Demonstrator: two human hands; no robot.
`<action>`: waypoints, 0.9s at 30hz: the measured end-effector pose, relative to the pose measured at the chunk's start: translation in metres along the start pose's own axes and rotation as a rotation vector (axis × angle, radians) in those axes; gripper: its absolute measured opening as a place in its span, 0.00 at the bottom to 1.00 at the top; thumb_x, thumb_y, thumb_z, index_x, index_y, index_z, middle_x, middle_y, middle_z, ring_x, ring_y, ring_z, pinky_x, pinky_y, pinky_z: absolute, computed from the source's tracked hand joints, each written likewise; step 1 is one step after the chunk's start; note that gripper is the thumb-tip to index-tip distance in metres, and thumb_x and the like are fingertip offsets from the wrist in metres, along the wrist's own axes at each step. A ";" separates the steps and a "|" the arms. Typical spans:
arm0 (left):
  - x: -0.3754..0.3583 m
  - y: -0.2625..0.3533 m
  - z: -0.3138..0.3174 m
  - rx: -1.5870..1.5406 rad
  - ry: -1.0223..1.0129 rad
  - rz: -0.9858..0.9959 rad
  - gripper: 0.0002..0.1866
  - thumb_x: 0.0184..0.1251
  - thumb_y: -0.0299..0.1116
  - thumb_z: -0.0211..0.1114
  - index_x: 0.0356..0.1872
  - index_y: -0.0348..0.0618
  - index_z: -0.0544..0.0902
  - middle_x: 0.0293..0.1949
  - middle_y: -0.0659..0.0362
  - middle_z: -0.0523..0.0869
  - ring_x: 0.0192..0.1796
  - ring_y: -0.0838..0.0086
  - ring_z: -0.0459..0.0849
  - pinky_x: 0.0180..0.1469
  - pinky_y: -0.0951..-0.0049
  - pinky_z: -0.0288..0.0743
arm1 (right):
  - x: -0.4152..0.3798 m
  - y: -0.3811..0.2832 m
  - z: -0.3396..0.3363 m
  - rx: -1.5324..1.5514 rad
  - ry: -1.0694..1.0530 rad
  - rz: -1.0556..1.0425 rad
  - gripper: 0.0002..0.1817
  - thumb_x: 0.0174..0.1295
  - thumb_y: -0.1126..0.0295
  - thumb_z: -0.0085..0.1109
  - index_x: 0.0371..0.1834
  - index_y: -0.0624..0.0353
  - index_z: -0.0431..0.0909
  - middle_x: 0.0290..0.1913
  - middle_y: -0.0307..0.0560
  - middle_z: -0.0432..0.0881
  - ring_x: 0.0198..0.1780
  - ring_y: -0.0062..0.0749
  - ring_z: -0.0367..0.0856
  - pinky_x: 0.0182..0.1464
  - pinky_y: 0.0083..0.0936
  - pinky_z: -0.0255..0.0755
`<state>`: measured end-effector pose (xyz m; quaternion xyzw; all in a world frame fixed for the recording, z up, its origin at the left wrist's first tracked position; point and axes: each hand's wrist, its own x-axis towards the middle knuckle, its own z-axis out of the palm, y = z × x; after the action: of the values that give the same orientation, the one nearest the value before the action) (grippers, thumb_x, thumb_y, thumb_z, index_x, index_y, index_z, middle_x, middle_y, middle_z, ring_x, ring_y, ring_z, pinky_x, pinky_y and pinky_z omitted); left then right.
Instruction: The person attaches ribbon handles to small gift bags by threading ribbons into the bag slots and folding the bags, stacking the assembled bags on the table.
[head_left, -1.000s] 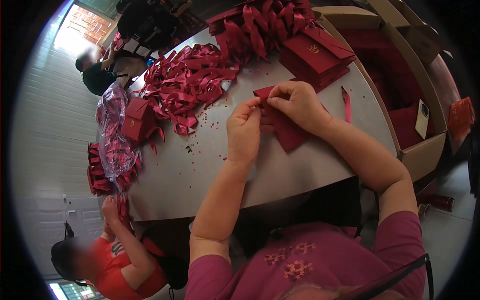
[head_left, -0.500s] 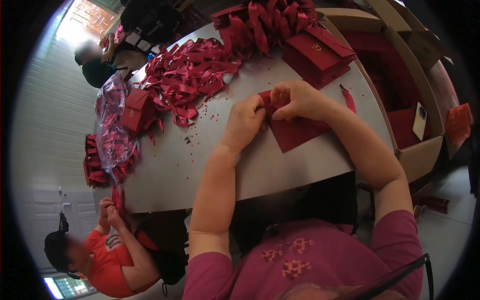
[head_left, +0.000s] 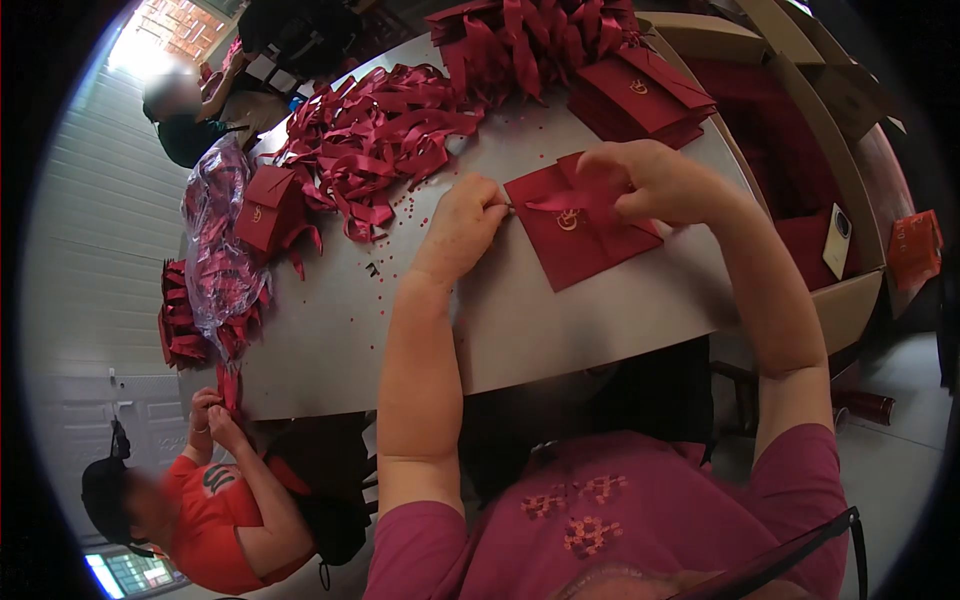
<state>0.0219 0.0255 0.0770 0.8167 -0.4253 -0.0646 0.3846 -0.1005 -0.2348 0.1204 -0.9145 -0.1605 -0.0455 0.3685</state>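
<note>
A red paper bag [head_left: 575, 240] with a gold emblem lies flat on the grey table [head_left: 490, 345]. A thin red ribbon [head_left: 553, 203] crosses it above the emblem. My left hand [head_left: 466, 222] is closed at the bag's left corner, its thumb and finger pinched together; what they hold is too small to make out. Over the bag's upper right side is my right hand [head_left: 650, 180], blurred, its fingers curved and thumb apart, with red ribbon behind the fingertips. Whether it grips the ribbon cannot be told.
Stacked red bags [head_left: 640, 95] lie beyond my right hand. Loose ribbons [head_left: 375, 135] heap at the back left, near a plastic-wrapped bundle [head_left: 215, 240]. An open carton [head_left: 835, 130] with a phone [head_left: 838, 240] stands right. A person in orange [head_left: 235, 510] sits left.
My left hand has moved slightly left, off the bag. My right hand has shifted right and its fingers have spread somewhat. The bag's gold emblem and the ribbon across it now show.
</note>
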 end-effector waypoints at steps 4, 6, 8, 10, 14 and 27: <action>0.000 -0.007 -0.001 -0.030 0.068 -0.092 0.05 0.56 0.24 0.63 0.28 0.34 0.76 0.34 0.46 0.80 0.40 0.50 0.78 0.43 0.58 0.72 | -0.029 -0.030 -0.051 0.081 -0.153 0.377 0.23 0.52 0.76 0.62 0.55 0.64 0.74 0.27 0.40 0.79 0.28 0.21 0.79 0.33 0.17 0.76; -0.001 -0.011 0.000 -0.016 0.103 -0.134 0.05 0.56 0.25 0.65 0.28 0.34 0.77 0.33 0.46 0.80 0.39 0.49 0.79 0.43 0.57 0.73 | -0.049 -0.023 -0.066 0.277 -0.052 0.484 0.23 0.52 0.76 0.62 0.54 0.62 0.75 0.26 0.38 0.79 0.27 0.18 0.78 0.31 0.16 0.75; 0.000 -0.013 0.000 0.003 0.115 -0.153 0.05 0.56 0.24 0.64 0.28 0.34 0.77 0.33 0.45 0.80 0.39 0.49 0.79 0.43 0.57 0.73 | -0.065 -0.022 -0.079 0.286 -0.011 0.509 0.21 0.53 0.76 0.62 0.53 0.61 0.76 0.26 0.38 0.79 0.28 0.18 0.78 0.31 0.15 0.75; 0.000 -0.012 0.000 0.027 0.121 -0.168 0.05 0.56 0.24 0.63 0.28 0.34 0.77 0.33 0.45 0.81 0.39 0.49 0.79 0.43 0.57 0.73 | -0.079 -0.014 -0.092 0.306 0.044 0.543 0.16 0.56 0.76 0.63 0.49 0.60 0.78 0.27 0.36 0.79 0.28 0.15 0.78 0.31 0.15 0.75; 0.000 -0.007 -0.001 0.072 0.138 -0.168 0.04 0.57 0.24 0.60 0.27 0.33 0.77 0.32 0.44 0.81 0.39 0.48 0.79 0.43 0.57 0.73 | -0.094 0.011 -0.109 0.470 0.224 0.443 0.10 0.60 0.75 0.61 0.45 0.60 0.79 0.29 0.35 0.81 0.28 0.13 0.78 0.33 0.12 0.75; 0.005 -0.009 0.017 0.116 0.365 -0.056 0.03 0.57 0.26 0.65 0.29 0.37 0.81 0.31 0.48 0.80 0.35 0.52 0.80 0.40 0.57 0.74 | 0.024 -0.028 -0.007 0.343 0.624 -0.017 0.03 0.59 0.83 0.60 0.33 0.63 0.78 0.42 0.42 0.84 0.38 0.13 0.78 0.41 0.15 0.74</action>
<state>0.0233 0.0152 0.0606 0.8472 -0.3287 0.0984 0.4056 -0.0873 -0.2142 0.1487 -0.7801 -0.0533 -0.2980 0.5475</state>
